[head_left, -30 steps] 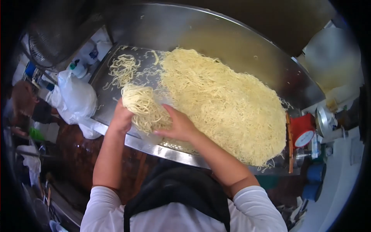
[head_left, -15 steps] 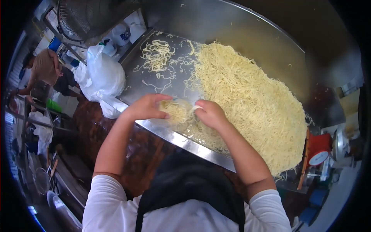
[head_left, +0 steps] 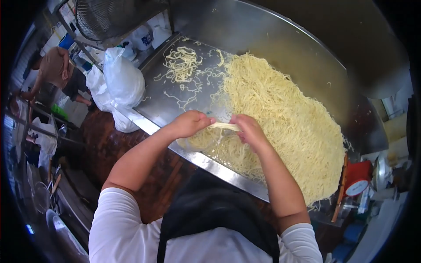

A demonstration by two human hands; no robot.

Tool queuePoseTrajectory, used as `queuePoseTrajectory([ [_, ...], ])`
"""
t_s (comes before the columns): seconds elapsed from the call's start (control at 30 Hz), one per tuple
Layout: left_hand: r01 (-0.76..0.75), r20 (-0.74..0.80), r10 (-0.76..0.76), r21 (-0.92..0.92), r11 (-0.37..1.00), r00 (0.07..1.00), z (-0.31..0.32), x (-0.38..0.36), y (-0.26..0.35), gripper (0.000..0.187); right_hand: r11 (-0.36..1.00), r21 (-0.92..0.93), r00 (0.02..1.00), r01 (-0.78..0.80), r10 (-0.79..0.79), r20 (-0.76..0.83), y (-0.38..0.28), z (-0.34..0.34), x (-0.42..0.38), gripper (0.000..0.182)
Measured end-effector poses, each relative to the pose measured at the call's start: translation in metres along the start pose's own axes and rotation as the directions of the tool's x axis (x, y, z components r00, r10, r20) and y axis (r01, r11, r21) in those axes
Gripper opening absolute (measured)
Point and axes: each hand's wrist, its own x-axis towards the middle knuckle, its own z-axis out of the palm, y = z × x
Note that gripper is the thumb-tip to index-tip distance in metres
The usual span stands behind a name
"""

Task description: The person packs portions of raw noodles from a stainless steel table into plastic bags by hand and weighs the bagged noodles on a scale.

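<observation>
My left hand [head_left: 191, 123] and my right hand [head_left: 249, 130] are closed on the top of a clear plastic bag [head_left: 201, 140] with pale yellow noodles in it. A gathered, pale strip of the bag's top [head_left: 225, 126] is stretched taut between my fingers. The body of the bag lies below the strip, over the near edge of the metal table [head_left: 151, 83]. Just beyond and beside my right hand spreads a large heap of loose noodles [head_left: 289, 122].
A smaller clump of noodles [head_left: 183, 64] lies at the table's far left. Full white plastic bags [head_left: 123, 81] hang by the left corner, below a fan [head_left: 94, 19]. At right stands a red scale [head_left: 358, 173] behind a wooden stick [head_left: 340, 193]. Another person [head_left: 55, 72] stands far left.
My left hand has let go of the bag's side and moved up to its top. Both hands now pull the gathered top sideways, and the bag sits lower beneath them.
</observation>
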Motion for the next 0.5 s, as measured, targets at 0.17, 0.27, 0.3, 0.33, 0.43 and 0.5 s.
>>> queuePoseTrajectory([
  [0.17,0.027,-0.123,0.031,0.445,0.895,0.992,-0.017,-0.009,-0.008,0.042,0.909,-0.371,0.867,0.19,-0.333,-0.37,0.008,-0.028,0.017,0.042],
  [0.27,0.124,-0.052,-0.118,0.631,0.766,0.992,-0.041,-0.03,-0.025,0.037,0.622,-0.779,0.796,-0.07,-0.436,-0.42,-0.008,-0.065,0.003,0.037],
  [0.3,0.135,-0.08,-0.109,0.617,0.775,0.991,-0.044,-0.037,-0.027,0.032,0.363,-0.923,0.746,-0.124,-0.579,-0.328,0.009,-0.078,0.007,0.035],
  [0.33,0.144,-0.106,-0.1,0.602,0.786,0.989,-0.045,-0.045,-0.027,0.028,0.074,-0.978,0.701,-0.196,-0.687,-0.192,0.012,-0.077,0.005,0.034],
  [0.43,0.165,-0.181,-0.079,0.529,0.832,0.98,-0.056,-0.058,-0.017,0.026,0.247,-0.969,0.8,0.015,-0.584,-0.137,-0.029,-0.05,0.0,0.027],
  [0.5,0.177,-0.194,-0.099,0.446,0.877,0.976,-0.059,-0.059,-0.007,0.031,0.481,-0.874,0.904,0.068,-0.401,-0.15,-0.046,-0.001,-0.002,0.025],
])
